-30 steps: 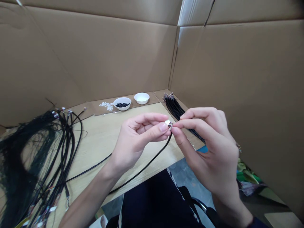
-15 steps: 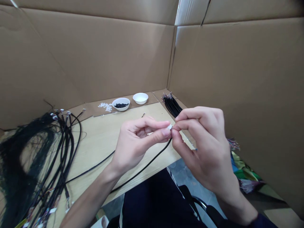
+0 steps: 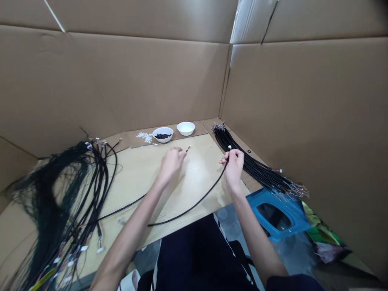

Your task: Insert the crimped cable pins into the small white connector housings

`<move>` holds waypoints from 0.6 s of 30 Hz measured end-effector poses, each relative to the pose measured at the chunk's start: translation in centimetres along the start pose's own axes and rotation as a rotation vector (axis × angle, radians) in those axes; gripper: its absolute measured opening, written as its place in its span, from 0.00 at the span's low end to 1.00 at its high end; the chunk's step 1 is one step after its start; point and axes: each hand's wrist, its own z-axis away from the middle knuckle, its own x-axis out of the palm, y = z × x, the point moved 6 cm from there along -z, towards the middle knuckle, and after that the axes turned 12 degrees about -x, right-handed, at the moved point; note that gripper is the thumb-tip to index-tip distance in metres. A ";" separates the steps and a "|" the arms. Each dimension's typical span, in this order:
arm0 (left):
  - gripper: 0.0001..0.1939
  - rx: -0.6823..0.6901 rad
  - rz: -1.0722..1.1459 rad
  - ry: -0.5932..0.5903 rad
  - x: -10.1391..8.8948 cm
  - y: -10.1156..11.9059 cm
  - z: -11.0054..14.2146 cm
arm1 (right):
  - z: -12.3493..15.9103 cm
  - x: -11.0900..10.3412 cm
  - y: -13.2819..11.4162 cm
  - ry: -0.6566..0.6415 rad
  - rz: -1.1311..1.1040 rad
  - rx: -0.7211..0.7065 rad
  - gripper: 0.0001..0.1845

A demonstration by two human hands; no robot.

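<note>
My right hand [image 3: 235,166] pinches a black cable [image 3: 198,201] just below its end, where a small white connector [image 3: 229,147] points up. From there the cable curves down across the table and passes behind my left forearm. Further left, my left hand [image 3: 172,162] is low over the table, palm down, with its fingers drawn together at the thin bare-wired tip of another black cable [image 3: 188,148]. My thumb is at that tip; the underside of the grip is hidden.
Left lie connector-ended black cables [image 3: 100,173] and dark netting-like strands [image 3: 51,202]. At the back are loose white pieces [image 3: 145,137], a bowl of black pieces [image 3: 163,140] and a white bowl [image 3: 186,129]. Right are a cable bundle [image 3: 251,161] and a blue plastic stool [image 3: 273,234].
Both hands were together at the white connector and have drawn apart. My left hand moved away to the other cable's tip; my right hand kept the connector's cable. The view has shifted slightly.
</note>
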 end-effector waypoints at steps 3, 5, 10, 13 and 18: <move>0.16 -0.060 -0.113 0.028 5.0 -1.3 -1.0 | 0.1 -0.8 3.0 0.147 -0.022 0.107 0.13; 0.17 -0.055 -0.153 0.030 7.0 -1.5 -1.1 | 0.0 -1.1 3.9 0.168 -0.033 0.174 0.14; 0.18 0.065 -0.201 -0.004 8.2 -1.3 -0.1 | -0.6 -1.0 4.3 0.082 -0.043 0.280 0.10; 0.14 0.140 -0.239 -0.012 8.4 -0.7 0.9 | -0.8 -0.8 4.5 0.033 -0.041 0.316 0.10; 0.12 0.270 -0.193 0.021 6.9 1.9 3.3 | -0.4 -0.7 3.3 -0.092 -0.091 0.313 0.10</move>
